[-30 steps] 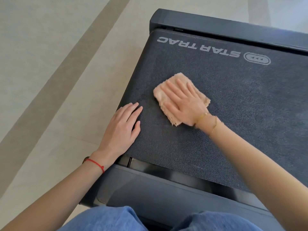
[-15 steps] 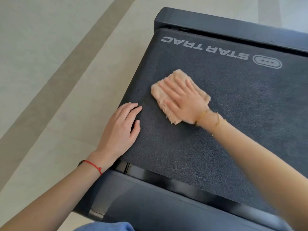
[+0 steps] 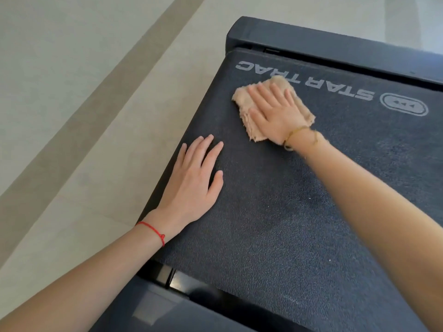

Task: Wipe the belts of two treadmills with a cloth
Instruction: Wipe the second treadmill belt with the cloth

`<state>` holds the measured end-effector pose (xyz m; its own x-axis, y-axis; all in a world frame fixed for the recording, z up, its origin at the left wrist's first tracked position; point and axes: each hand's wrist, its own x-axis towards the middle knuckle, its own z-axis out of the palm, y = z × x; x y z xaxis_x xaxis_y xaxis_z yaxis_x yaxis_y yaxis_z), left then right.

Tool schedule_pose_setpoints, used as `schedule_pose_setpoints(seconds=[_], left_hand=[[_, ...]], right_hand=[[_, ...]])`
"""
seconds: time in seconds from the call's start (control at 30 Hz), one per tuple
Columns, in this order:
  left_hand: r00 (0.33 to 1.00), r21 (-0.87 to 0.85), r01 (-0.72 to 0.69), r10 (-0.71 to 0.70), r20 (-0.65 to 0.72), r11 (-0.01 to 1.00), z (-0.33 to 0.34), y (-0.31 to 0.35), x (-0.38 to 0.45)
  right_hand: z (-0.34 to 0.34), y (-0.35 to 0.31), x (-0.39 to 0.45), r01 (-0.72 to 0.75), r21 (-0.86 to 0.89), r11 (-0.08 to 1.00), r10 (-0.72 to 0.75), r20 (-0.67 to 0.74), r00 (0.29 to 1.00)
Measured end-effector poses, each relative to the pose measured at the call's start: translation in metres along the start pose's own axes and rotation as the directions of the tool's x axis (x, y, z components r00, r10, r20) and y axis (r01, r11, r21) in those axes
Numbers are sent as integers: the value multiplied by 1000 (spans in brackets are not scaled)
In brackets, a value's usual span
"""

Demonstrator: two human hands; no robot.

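- right hand (image 3: 275,113) is flat on top of the cloth (image 3: 244,97), fingers straight and a bit spread, palm pressing it down onto the belt (image 3: 275,224), not gripping anything
- cloth is a fuzzy tan/peach folded thing, frayed edges sticking out on the left and near sides of the hand, sitting up toward the far-left part of the belt
- its far corner overlaps the white STAR TRAC lettering (image 3: 311,80) printed on the belt, covers part of the middle letters
- left hand (image 3: 194,178) is also flat, fingers straight and close together, resting palm down on the belt right at its left edge, well apart from the cloth, holding nothing
- red string bracelet (image 3: 153,232) on the left wrist, thin gold bracelet (image 3: 296,135) on the right wrist
- belt is dark grey and textured, with a dark frame bar (image 3: 335,51) across the far end and a glossy black trim strip (image 3: 182,283) at the near end
- oval logo (image 3: 404,107) just right of the lettering
- pale tile floor (image 3: 72,92) off to the left with a darker beige band running diagonally through it
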<state>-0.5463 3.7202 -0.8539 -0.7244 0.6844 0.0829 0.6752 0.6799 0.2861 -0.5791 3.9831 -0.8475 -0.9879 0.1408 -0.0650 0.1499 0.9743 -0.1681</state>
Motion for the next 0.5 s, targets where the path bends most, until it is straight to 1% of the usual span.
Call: schedule_pose_setpoints(seconds=[0.1,0.2,0.27,0.33,0.4,0.43,0.47,0.5], left_hand=[[1000,55,6,-7,19,998,2,2,1],[1000,59,4,-6,30,998,3,1,1],[1000,59,-1,-1,31,998,4,0,1],[999,54,-8,6,31,998,5,-1,1],[1000,64,-10,8,30,998,6,-1,0],[1000,75,-9,7,29,997,6,-2,0],[1000,85,-10,7,30,996,7,-2,0],[999,92,-11,8,31,996,7,-2,-1]], right_hand=[[-7,1,59,-79,13,997,79,-1,997],[-8,-24,104,-101,8,995,101,19,995],[-7,-45,114,-54,8,999,54,25,998],[-3,-58,105,60,-9,998,-59,25,998],[3,-53,87,170,-16,985,-170,13,985],[4,-42,80,193,-14,981,-193,4,981],[2,-28,76,186,-15,982,-186,-8,983],[-1,-12,75,144,-27,989,-144,-26,989]])
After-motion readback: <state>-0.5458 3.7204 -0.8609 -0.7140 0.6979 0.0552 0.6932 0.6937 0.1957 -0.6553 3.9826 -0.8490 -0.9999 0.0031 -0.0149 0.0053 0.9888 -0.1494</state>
